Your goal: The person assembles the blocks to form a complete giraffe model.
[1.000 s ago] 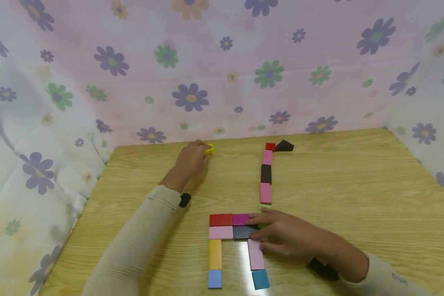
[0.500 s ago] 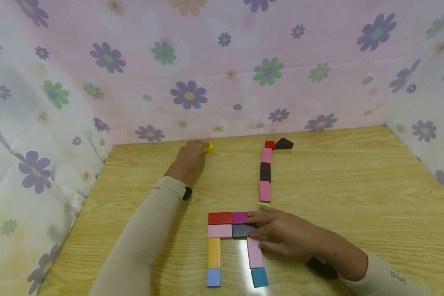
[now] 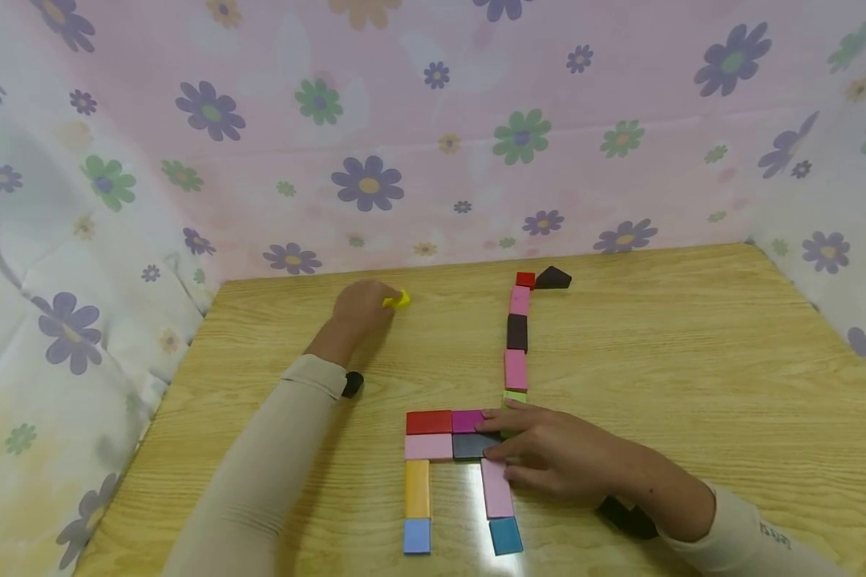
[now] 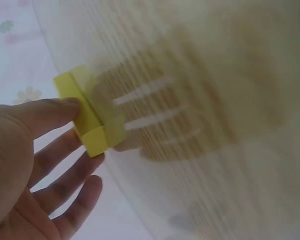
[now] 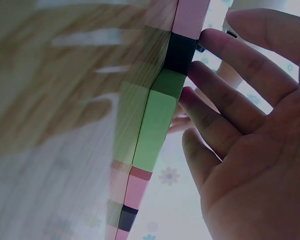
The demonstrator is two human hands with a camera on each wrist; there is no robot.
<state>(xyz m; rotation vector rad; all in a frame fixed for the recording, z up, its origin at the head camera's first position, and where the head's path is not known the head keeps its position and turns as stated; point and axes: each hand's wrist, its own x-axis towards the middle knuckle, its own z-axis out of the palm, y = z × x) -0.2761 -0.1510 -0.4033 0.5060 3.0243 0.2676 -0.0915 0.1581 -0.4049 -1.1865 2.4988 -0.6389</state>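
My left hand (image 3: 363,307) is near the back of the table and pinches a yellow block (image 3: 398,300). In the left wrist view the thumb lies across the top of the yellow block (image 4: 82,112), with the other fingers beneath. My right hand (image 3: 559,450) rests with spread, gently bent fingers over the right end of a block figure. Its fingertips are at the dark grey block (image 3: 474,445), the magenta block (image 3: 467,421) and the green block (image 5: 157,120), partly covering them. A red block (image 3: 429,422) and a light pink block (image 3: 429,447) lie to the left.
An orange block (image 3: 418,489) and blue block (image 3: 417,536) run toward me, beside a pink block (image 3: 497,488) and teal block (image 3: 506,535). Pink and brown blocks (image 3: 517,332) lead back to a red block (image 3: 525,279) and a dark angled block (image 3: 553,278). Flowered cloth (image 3: 462,184) borders the table.
My left hand has drawn the yellow block slightly left and toward me. The right hand stays on the figure, and the head view has shifted a little.
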